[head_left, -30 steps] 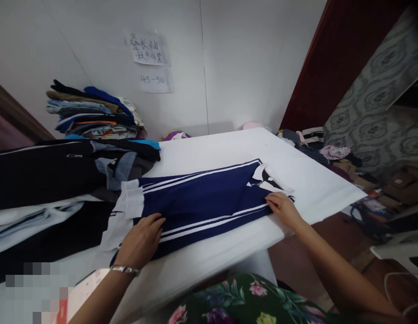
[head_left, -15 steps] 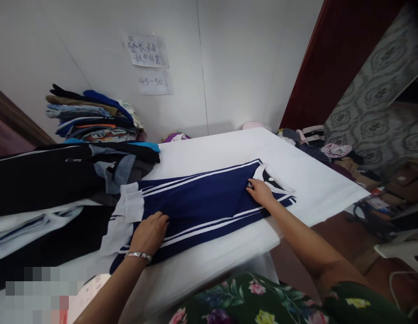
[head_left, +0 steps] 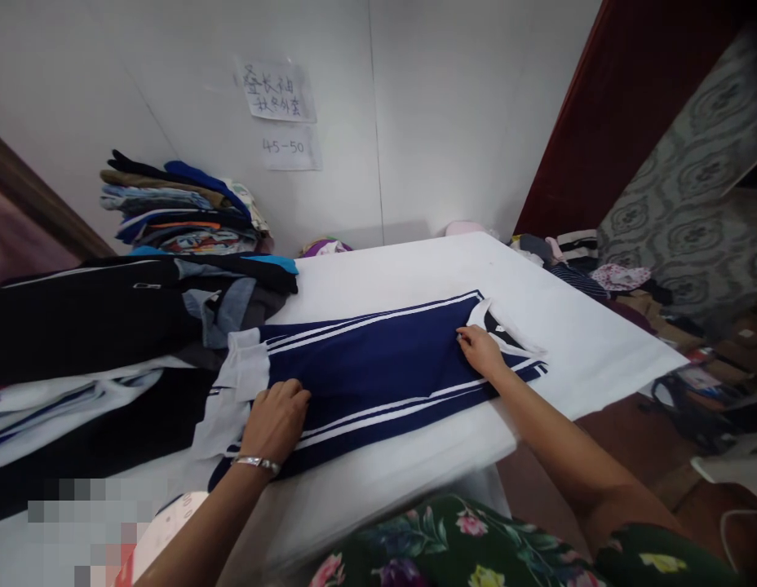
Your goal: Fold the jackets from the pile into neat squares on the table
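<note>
A navy blue top [head_left: 378, 350] with white stripes, a white collar [head_left: 476, 314] and a white ruffled hem [head_left: 244, 359] lies flat lengthwise on the white table, its long sides turned inward. My left hand [head_left: 277, 416], a silver bracelet at its wrist, rests near the hem end with its fingers curled down onto the fabric; the fingertips are partly hidden. Just below the collar, my right hand [head_left: 481, 350] pinches the cloth between thumb and fingers.
A pile of folded clothes [head_left: 183, 208] stands at the back left, beside a heap of black and white garments [head_left: 78, 326]. Paper notes [head_left: 279, 91] hang on the wall. More clothes [head_left: 577, 253] lie beyond the right edge of the white table [head_left: 599, 342].
The whole view has shifted slightly, so everything appears a little further right. Both hands keep nearly the same places on the navy top.
</note>
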A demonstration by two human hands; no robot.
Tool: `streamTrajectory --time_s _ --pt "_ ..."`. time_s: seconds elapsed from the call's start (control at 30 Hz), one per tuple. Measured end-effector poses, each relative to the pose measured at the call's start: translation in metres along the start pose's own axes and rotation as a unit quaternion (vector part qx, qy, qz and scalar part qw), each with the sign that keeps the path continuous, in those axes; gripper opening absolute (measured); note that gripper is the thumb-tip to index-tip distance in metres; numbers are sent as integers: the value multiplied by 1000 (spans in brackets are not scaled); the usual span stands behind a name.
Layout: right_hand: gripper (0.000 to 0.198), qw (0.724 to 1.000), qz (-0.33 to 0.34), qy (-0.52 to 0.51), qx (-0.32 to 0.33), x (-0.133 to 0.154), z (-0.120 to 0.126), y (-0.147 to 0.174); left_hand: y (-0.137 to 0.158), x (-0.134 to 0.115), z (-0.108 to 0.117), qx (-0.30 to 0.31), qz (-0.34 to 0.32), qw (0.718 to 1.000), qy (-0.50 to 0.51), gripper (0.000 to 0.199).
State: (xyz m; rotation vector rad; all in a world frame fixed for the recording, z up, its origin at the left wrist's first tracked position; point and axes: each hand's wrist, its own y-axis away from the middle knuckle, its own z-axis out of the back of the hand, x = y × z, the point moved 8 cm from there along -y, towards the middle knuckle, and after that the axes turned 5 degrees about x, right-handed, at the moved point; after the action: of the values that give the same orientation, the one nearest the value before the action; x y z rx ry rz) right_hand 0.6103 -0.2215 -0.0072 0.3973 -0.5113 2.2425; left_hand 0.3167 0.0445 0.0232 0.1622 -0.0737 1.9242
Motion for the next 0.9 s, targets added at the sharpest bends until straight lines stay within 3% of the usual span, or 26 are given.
streamTrajectory --time_s 0.1,0.23,0.33,0.5,0.7,0.8,0.9 --pt "36 990 137 -28 12 37 -4 13 4 5 7 -55 3 998 -12 36" --pt "35 960 259 -45 93 83 -22 42 5 24 6 -57 52 997 -17 50" --pt "38 954 276 -25 114 96 -31 55 2 36 4 -36 83 996 -12 48" --pt "33 953 287 -16 96 93 -35 59 -2 42 3 -8 88 996 -3 33" --pt "32 956 283 -16 75 86 -36 61 1 49 1 9 84 994 63 43" --pt "32 955 284 -29 76 98 -31 58 -4 64 11 13 111 984 139 52" --pt "33 947 302 -56 92 124 -30 50 -19 76 34 -44 133 981 133 43"
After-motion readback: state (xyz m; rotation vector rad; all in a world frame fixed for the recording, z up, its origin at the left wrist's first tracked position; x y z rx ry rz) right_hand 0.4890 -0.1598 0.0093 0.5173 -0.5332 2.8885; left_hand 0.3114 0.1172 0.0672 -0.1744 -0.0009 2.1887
